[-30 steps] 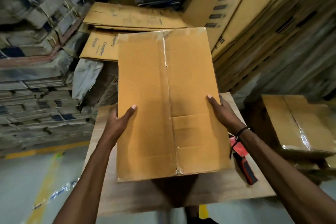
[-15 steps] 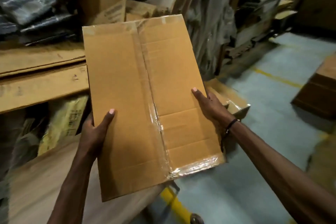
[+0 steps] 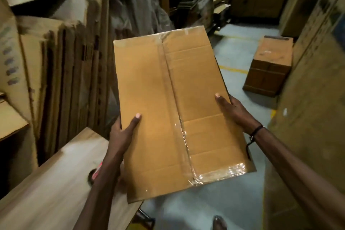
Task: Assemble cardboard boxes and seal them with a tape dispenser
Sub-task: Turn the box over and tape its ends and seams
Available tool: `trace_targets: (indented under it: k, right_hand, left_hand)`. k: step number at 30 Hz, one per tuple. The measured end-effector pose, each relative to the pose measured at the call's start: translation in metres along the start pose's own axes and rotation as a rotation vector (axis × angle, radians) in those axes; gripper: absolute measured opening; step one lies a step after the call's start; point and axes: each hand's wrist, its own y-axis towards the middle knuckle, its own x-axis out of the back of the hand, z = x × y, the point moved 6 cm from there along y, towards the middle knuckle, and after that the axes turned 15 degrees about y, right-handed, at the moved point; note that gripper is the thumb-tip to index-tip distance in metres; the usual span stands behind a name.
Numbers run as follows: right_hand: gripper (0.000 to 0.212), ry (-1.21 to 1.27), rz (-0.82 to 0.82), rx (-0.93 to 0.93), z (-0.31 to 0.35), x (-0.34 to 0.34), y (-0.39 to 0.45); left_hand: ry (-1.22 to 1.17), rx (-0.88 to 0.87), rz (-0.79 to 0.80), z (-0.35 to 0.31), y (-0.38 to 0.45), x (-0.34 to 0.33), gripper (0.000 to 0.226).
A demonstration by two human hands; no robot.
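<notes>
Carrying taped box (image 3: 175, 110) | left hand (image 3: 121, 132), right hand (image 3: 233, 110) gripping opposite edges | looking light, stiff; side-holds suiting it

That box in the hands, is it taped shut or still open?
Taped shut on the face shown: clear tape runs down the box's middle seam and along its end edges. Other faces are hidden.
</notes>
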Motion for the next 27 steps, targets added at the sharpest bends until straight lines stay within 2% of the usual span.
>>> trace_targets:
  k: [6, 10, 13, 18, 27]
  right_hand:
    - [0.083, -0.029, -0.040, -0.092, -0.030, 0.107, 0.103]
    - [0.081, -0.096, -0.011, -0.123, -0.041, 0.150, 0.174]
    - [0.083, -0.119, -0.025, -0.136, -0.048, 0.167, 0.207]
    - [0.082, -0.185, 0.025, -0.150, -0.059, 0.177, 0.327]
    - [0.079, -0.256, 0.171, -0.191, -0.064, 0.155, 0.558]
  left_hand:
    - [0.006, 0.009, 0.075, -0.049, 0.064, -0.135, 0.073]
    - [-0.028, 0.077, 0.092, -0.072, 0.103, -0.196, 0.079]
    - [-0.056, 0.096, 0.088, -0.083, 0.118, -0.222, 0.081]
    - [-0.066, 0.150, 0.060, -0.088, 0.198, -0.282, 0.086]
    - [-0.115, 0.252, 0.030, -0.093, 0.370, -0.371, 0.078]
